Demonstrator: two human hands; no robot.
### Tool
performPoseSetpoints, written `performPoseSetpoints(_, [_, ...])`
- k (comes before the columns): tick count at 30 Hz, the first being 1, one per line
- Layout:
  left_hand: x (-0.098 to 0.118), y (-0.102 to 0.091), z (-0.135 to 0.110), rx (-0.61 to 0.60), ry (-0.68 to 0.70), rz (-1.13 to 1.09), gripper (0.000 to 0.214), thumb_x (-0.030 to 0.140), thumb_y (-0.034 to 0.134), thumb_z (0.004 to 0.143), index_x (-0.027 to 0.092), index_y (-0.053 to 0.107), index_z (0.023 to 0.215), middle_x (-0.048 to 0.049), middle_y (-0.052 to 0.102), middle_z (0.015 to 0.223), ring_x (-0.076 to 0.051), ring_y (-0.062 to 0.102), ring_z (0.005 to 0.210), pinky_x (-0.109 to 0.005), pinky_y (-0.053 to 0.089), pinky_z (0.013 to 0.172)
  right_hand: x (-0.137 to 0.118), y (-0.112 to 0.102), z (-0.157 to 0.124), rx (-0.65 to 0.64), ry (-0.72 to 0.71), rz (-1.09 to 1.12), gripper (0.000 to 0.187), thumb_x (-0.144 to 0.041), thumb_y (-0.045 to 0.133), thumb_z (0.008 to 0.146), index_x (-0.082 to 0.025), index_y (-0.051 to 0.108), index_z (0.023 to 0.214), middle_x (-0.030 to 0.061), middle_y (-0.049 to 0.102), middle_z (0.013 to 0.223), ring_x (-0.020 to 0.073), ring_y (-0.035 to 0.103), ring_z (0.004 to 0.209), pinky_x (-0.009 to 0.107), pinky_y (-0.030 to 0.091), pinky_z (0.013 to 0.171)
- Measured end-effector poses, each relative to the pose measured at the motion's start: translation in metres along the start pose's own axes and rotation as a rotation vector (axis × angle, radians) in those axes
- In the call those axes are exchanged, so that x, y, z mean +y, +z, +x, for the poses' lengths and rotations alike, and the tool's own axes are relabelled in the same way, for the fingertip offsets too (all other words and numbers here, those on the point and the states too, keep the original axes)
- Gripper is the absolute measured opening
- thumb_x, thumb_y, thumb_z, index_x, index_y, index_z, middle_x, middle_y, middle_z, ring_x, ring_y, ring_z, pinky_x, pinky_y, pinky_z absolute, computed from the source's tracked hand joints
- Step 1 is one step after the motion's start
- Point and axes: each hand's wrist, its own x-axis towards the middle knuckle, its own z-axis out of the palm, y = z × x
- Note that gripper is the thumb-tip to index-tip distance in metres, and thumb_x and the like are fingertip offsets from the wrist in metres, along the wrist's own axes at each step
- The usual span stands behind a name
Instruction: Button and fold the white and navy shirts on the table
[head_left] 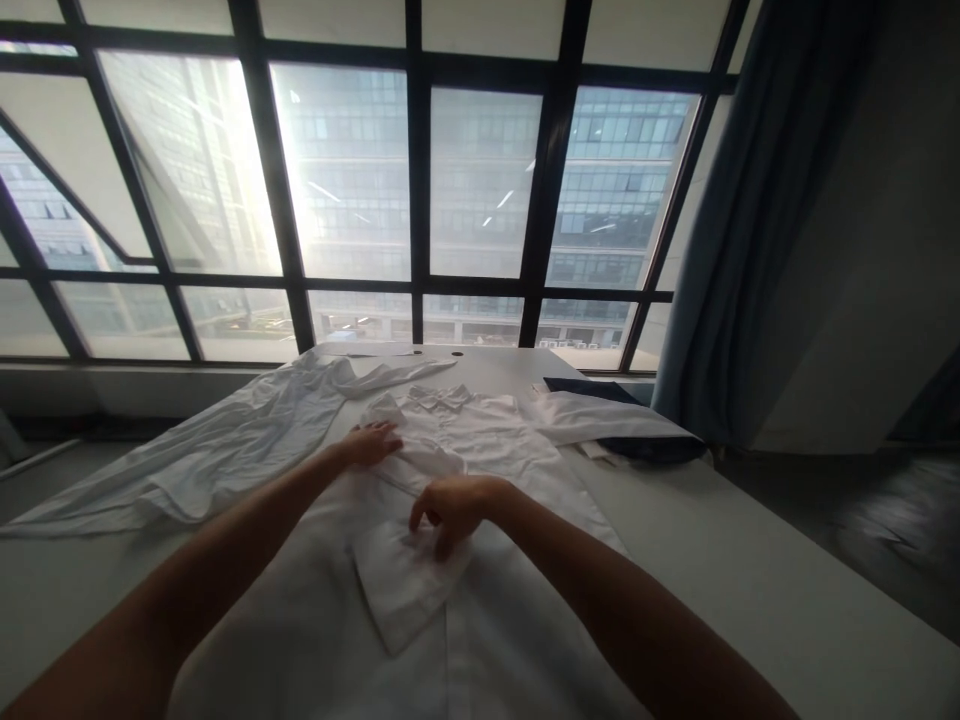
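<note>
A white shirt point(495, 440) lies spread on the white table point(750, 560), collar toward the window. Its left sleeve is folded across the body. My left hand point(373, 442) lies flat on the shirt's shoulder, fingers stretched out. My right hand point(454, 510) is curled over the folded sleeve's cuff point(405, 585) near the middle of the shirt, fingertips pinching the cloth.
A second white garment point(225, 450) lies crumpled across the table's left side. A dark folded cloth point(637, 445) with a white piece on it sits at the back right. Large windows point(420, 200) stand behind the table, a dark curtain point(750, 250) at the right.
</note>
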Motion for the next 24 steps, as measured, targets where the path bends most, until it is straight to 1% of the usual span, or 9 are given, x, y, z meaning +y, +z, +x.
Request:
performPoseSetpoints(4, [-0.012, 0.009, -0.011, -0.078, -0.003, -0.026, 0.076, 0.063, 0.023, 0.096, 0.018, 0.02, 0.157, -0.0142, 0.007, 0.163, -0.029, 0.008, 0.151, -0.05, 0.012, 0.118, 0.0, -0.011, -0.039, 0.079, -0.011, 0.077, 0.016, -0.015, 0.075, 0.071, -0.014, 0.075, 0.088, -0.0032, 0.06, 0.072, 0.0094, 0.052, 0.064, 0.019, 0.039, 0.06])
performPoseSetpoints(7, [-0.022, 0.011, -0.01, -0.068, 0.032, -0.041, 0.079, 0.065, 0.022, 0.095, 0.016, 0.016, 0.158, -0.0148, 0.006, 0.163, -0.029, 0.007, 0.15, -0.049, 0.01, 0.119, 0.022, -0.024, -0.081, 0.144, -0.046, 0.381, 0.014, -0.02, 0.073, 0.07, -0.015, 0.07, 0.083, -0.0018, 0.062, 0.081, 0.0098, 0.052, 0.07, 0.019, 0.042, 0.065])
performPoseSetpoints(9, [-0.029, 0.01, -0.005, -0.082, 0.073, -0.039, 0.082, 0.068, 0.025, 0.093, 0.017, 0.017, 0.157, -0.0146, 0.009, 0.163, -0.03, 0.007, 0.15, -0.049, 0.011, 0.119, 0.046, -0.025, -0.104, 0.116, 0.047, 0.572, 0.015, -0.024, 0.072, 0.068, -0.014, 0.067, 0.079, -0.0009, 0.062, 0.078, 0.0106, 0.053, 0.069, 0.022, 0.044, 0.066])
performPoseSetpoints(12, [-0.038, 0.004, 0.006, -0.14, 0.124, -0.014, 0.089, 0.073, 0.041, 0.086, 0.019, 0.025, 0.155, -0.014, 0.015, 0.162, -0.033, 0.012, 0.149, -0.05, 0.015, 0.118, 0.083, -0.014, -0.12, 0.039, 0.297, 0.654, 0.023, -0.03, 0.073, 0.066, -0.012, 0.067, 0.078, 0.0019, 0.062, 0.075, 0.0134, 0.056, 0.069, 0.024, 0.045, 0.065])
performPoseSetpoints(14, [-0.04, -0.001, 0.016, -0.136, 0.182, -0.021, 0.087, 0.069, 0.051, 0.082, 0.02, 0.035, 0.152, -0.0132, 0.025, 0.16, -0.034, 0.023, 0.147, -0.048, 0.023, 0.117, 0.098, -0.005, -0.12, 0.096, 0.41, 0.611, 0.032, -0.04, 0.074, 0.068, -0.012, 0.068, 0.084, 0.0033, 0.062, 0.078, 0.0138, 0.056, 0.07, 0.024, 0.044, 0.062])
performPoseSetpoints(17, [-0.031, -0.007, 0.033, 0.004, 0.273, -0.055, 0.061, 0.049, 0.048, 0.092, 0.019, 0.047, 0.144, -0.0111, 0.04, 0.153, -0.028, 0.04, 0.139, -0.039, 0.033, 0.114, 0.098, 0.002, -0.118, 0.128, 0.407, 0.505, 0.052, -0.063, 0.061, 0.079, -0.013, 0.068, 0.091, 0.0055, 0.063, 0.084, 0.0151, 0.056, 0.072, 0.024, 0.044, 0.061])
performPoseSetpoints(19, [-0.019, -0.007, 0.043, 0.092, 0.295, -0.034, 0.05, 0.034, 0.043, 0.094, 0.02, 0.051, 0.141, -0.0096, 0.045, 0.151, -0.025, 0.045, 0.135, -0.037, 0.035, 0.112, 0.09, 0.002, -0.119, 0.1, 0.364, 0.436, 0.06, -0.07, 0.059, 0.077, -0.014, 0.069, 0.097, 0.0074, 0.065, 0.091, 0.0185, 0.059, 0.079, 0.027, 0.047, 0.067])
performPoseSetpoints(21, [-0.006, -0.007, 0.048, 0.122, 0.307, 0.017, 0.047, 0.026, 0.047, 0.091, 0.023, 0.057, 0.136, -0.0075, 0.051, 0.146, -0.025, 0.047, 0.132, -0.038, 0.034, 0.112, 0.082, -0.001, -0.122, 0.106, 0.365, 0.393, 0.062, -0.066, 0.069, 0.071, -0.016, 0.068, 0.107, 0.0088, 0.066, 0.102, 0.0227, 0.061, 0.09, 0.029, 0.049, 0.076])
performPoseSetpoints(24, [0.011, -0.01, 0.052, 0.128, 0.327, 0.115, 0.032, 0.021, 0.053, 0.086, 0.025, 0.071, 0.113, -0.0049, 0.065, 0.127, -0.025, 0.053, 0.122, -0.04, 0.034, 0.111, 0.079, -0.002, -0.128, 0.132, 0.426, 0.465, 0.064, -0.052, 0.079, 0.066, -0.017, 0.064, 0.117, 0.0089, 0.067, 0.106, 0.025, 0.062, 0.095, 0.031, 0.05, 0.08])
